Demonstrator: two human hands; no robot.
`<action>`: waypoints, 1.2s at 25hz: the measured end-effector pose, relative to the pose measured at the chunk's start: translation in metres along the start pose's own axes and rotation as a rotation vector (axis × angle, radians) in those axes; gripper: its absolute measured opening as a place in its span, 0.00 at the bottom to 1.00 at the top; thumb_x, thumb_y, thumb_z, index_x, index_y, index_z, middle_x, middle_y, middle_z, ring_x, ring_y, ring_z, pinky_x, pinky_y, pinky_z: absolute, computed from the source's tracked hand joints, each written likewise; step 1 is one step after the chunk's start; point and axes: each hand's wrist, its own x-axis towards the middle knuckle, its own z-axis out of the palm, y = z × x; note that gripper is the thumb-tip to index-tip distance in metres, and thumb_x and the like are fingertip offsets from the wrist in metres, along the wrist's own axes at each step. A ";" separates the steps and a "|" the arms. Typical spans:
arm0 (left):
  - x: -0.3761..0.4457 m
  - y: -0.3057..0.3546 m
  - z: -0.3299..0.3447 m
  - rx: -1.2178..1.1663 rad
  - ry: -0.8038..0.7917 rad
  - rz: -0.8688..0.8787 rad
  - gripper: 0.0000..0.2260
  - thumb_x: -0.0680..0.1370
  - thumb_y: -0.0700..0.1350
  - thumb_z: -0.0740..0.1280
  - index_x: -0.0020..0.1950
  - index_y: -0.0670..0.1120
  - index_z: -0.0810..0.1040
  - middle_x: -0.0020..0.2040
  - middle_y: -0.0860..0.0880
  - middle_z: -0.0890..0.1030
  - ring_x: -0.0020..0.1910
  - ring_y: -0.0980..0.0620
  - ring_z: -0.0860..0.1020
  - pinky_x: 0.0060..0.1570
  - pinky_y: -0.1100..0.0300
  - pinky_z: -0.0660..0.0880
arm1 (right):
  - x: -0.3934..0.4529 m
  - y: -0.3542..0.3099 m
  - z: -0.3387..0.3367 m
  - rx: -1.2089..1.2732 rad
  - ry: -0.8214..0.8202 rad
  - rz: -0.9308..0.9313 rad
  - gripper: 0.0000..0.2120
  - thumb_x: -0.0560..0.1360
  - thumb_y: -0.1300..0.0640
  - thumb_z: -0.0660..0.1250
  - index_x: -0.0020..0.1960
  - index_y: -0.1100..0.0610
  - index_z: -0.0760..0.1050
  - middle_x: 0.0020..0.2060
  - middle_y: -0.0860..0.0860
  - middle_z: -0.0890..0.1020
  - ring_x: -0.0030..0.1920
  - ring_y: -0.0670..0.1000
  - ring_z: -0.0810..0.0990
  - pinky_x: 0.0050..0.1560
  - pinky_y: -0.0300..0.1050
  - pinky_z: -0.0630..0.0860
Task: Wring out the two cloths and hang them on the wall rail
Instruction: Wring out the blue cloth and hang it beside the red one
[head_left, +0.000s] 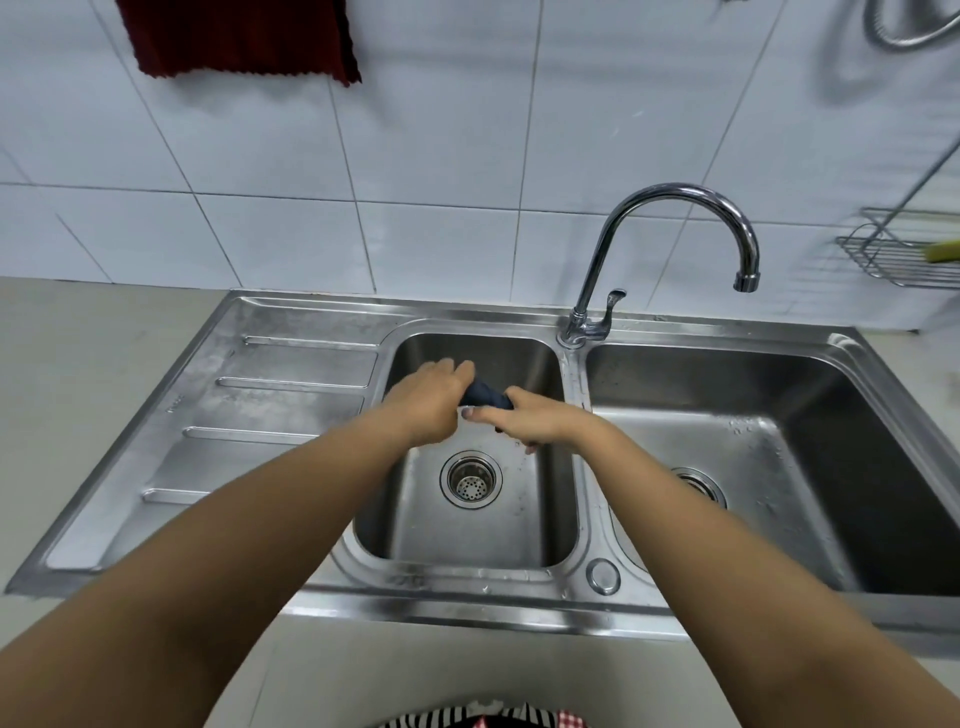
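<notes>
The dark blue cloth (485, 394) is twisted into a tight rope above the left sink basin (467, 519), held at its two ends. It looks soft, limp and wet, light in the hand and likely slick, so firm fists close to the twist suit it best. The left hand (428, 397) has its grip curled round one end, the right hand (530, 418) round the other. A dark red cloth (244, 39) already hangs on the tiled wall above; the rail itself is out of view.
</notes>
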 end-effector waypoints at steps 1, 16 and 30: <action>0.001 -0.003 -0.001 0.040 0.074 0.029 0.12 0.74 0.35 0.63 0.56 0.43 0.69 0.54 0.41 0.72 0.55 0.40 0.72 0.50 0.46 0.73 | -0.002 -0.004 -0.001 0.150 -0.063 0.025 0.24 0.72 0.34 0.61 0.50 0.55 0.69 0.39 0.50 0.72 0.38 0.49 0.72 0.40 0.45 0.73; 0.013 -0.008 -0.038 0.144 0.328 0.289 0.09 0.71 0.38 0.67 0.50 0.43 0.70 0.48 0.43 0.78 0.47 0.39 0.77 0.36 0.51 0.70 | -0.024 -0.013 -0.003 1.093 -0.568 -0.062 0.07 0.74 0.60 0.62 0.37 0.56 0.73 0.30 0.49 0.77 0.25 0.46 0.74 0.34 0.42 0.80; 0.004 0.011 0.003 0.343 -0.063 0.108 0.08 0.72 0.46 0.65 0.50 0.50 0.78 0.47 0.48 0.83 0.45 0.44 0.81 0.35 0.57 0.67 | -0.006 0.001 0.003 -0.790 0.160 0.009 0.11 0.74 0.44 0.63 0.46 0.51 0.73 0.39 0.50 0.78 0.39 0.54 0.77 0.39 0.44 0.69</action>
